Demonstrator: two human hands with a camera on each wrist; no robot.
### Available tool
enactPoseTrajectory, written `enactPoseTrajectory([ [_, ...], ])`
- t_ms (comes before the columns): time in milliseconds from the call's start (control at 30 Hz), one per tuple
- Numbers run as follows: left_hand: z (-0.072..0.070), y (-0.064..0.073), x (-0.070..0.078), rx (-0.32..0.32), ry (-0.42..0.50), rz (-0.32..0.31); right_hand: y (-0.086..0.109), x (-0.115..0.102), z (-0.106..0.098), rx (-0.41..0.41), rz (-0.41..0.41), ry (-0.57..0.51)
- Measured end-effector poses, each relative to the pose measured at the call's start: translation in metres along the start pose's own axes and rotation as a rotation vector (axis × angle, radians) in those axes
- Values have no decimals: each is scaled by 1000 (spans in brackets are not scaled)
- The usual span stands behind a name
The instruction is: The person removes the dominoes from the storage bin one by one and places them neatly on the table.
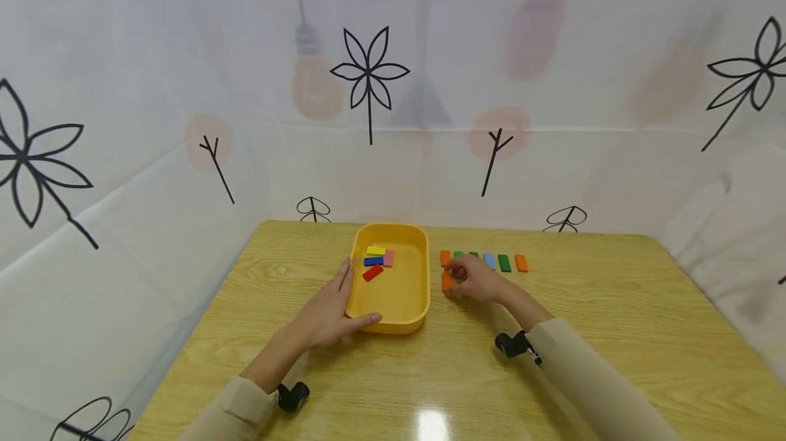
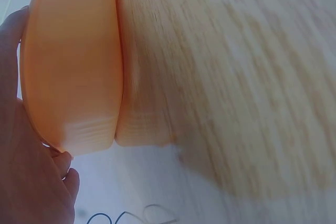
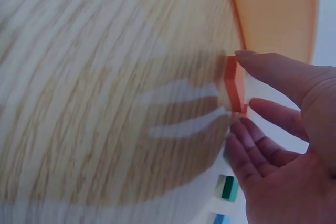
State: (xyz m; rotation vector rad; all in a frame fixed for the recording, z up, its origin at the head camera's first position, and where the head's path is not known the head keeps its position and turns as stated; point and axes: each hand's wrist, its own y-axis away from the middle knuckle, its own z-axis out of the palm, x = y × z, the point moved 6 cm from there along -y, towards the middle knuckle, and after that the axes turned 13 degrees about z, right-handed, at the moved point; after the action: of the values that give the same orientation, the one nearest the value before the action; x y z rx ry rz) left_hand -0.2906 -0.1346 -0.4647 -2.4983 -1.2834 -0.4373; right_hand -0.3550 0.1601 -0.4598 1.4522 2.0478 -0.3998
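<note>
A yellow tray (image 1: pixel 393 301) stands on the table, holding a yellow block (image 1: pixel 376 250), a blue block (image 1: pixel 373 261), a pink block (image 1: pixel 389 259) and a red block (image 1: pixel 372 273). My left hand (image 1: pixel 325 311) rests against its near left corner, fingers along the left side and thumb across the near rim. Right of the tray, my right hand (image 1: pixel 475 280) pinches an orange block (image 3: pixel 234 84) by its ends between thumb and index finger, low at the tabletop. The other right-hand fingers stay loosely bent. Behind that hand runs a row of blocks, partly covered by it.
The row includes an orange block (image 1: pixel 445 258), a light blue block (image 1: pixel 489 261), a green block (image 1: pixel 504 263) and another orange block (image 1: pixel 522 263). The wooden table (image 1: pixel 368 386) ends at a patterned white cloth (image 1: pixel 417 175). Black wrist cameras sit below both sleeves.
</note>
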Motion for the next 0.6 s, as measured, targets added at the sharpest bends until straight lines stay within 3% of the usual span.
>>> enactPoseTrajectory([
  [300,0,0,-1,4,1,-4,11,-7,-13,20,-27,-6],
  [600,0,0,-1,-4,-2,-9,22,-38,-23,77,-72,-18],
])
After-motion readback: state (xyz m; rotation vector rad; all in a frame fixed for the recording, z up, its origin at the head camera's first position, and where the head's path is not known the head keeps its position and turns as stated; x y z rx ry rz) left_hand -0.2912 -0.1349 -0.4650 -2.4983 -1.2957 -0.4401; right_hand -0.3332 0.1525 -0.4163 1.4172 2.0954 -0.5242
